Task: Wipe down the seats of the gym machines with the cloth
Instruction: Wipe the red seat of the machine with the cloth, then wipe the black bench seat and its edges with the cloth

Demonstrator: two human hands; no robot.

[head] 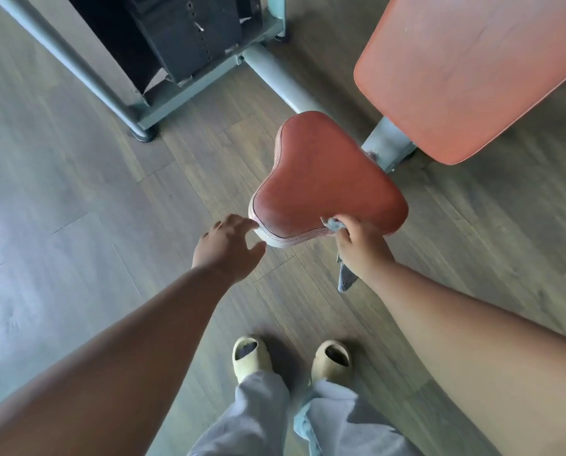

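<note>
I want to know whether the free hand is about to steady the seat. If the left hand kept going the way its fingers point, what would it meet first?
Probably the near left corner of the red seat; the left hand reaches open toward it, though depth is unclear.

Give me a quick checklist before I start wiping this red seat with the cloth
1. Cloth in hand: ok, the right hand grips it, one end hanging below the hand.
2. Cloth at the seat: ok, it meets the near edge.
3. Left hand out of the wiping path: ok, open beside the seat's near left corner; contact cannot tell.
4. Seat top bare of objects: ok.
5. Seat already wiped: cannot tell.
6. Footing: ok, both feet flat on the floor.
</note>
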